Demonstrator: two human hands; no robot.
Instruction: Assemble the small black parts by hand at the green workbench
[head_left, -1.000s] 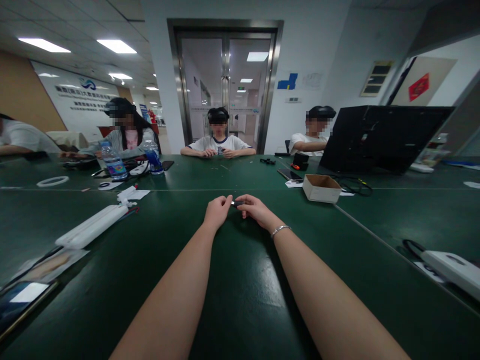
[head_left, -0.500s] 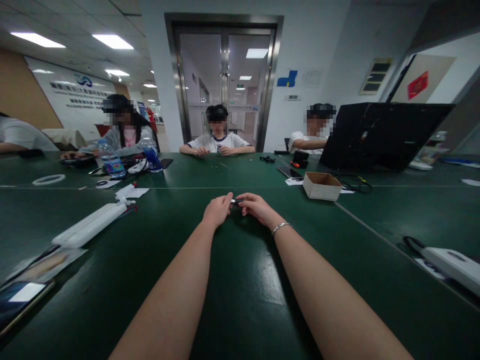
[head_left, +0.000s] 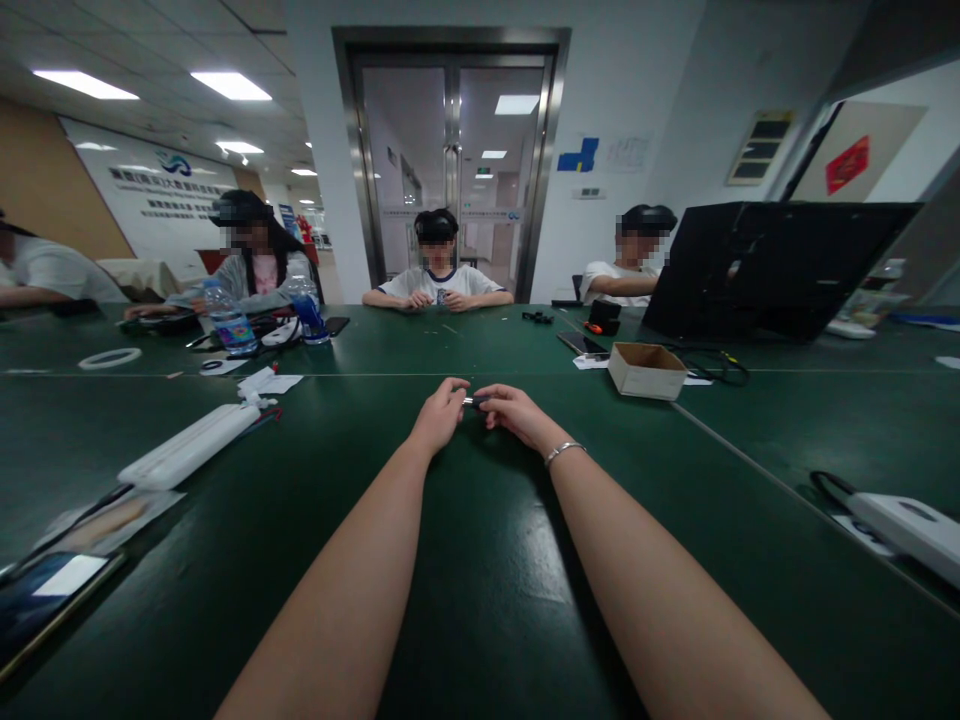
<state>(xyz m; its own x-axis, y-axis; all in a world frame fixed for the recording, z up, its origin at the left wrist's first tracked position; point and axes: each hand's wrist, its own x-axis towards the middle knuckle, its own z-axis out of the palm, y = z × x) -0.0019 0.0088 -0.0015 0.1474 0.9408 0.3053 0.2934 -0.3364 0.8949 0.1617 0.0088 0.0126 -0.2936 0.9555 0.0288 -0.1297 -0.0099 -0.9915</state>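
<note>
Above the green table, both hands meet at a small black stick with a silver end [head_left: 474,402]; it may be a USB drive, but it is too small to be sure. My right hand [head_left: 511,412] pinches the black part between thumb and fingers. My left hand [head_left: 439,415] is closed at the silver end, its thumb against it and the index finger raised a little above. The left fingers partly hide the tip. A metal bracelet [head_left: 564,452] circles my right wrist.
An open cardboard box [head_left: 646,385] stands right of my hands, near a black monitor [head_left: 772,270]. On the left lie a white power strip [head_left: 191,445] and a phone [head_left: 52,605]. Bottles [head_left: 231,325] stand farther back. A person [head_left: 437,285] sits opposite; others sit around the table.
The index finger of my left hand has lifted slightly, and the left hand has shifted a bit off the silver end. My right hand keeps its hold. The view has turned slightly left.
</note>
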